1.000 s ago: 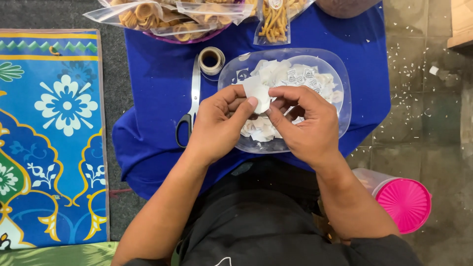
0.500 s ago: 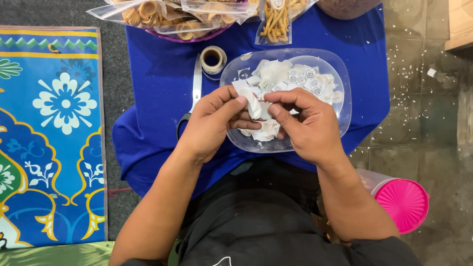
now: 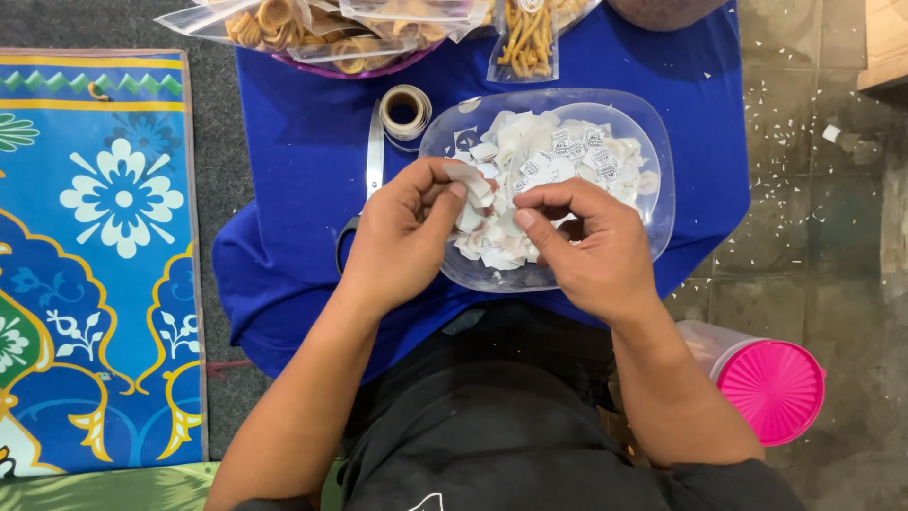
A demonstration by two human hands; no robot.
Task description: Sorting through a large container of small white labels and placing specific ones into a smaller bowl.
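L hand (image 3: 402,232) pinches a small white paper slip (image 3: 470,180) betw thumb & fingers, over the near-left rim of the clear oval plastic tray (image 3: 653,156). R hand (image 3: 591,251) just beside, fingertips curled into the pile of white paper labels (image 3: 539,161), grasp can't tell.
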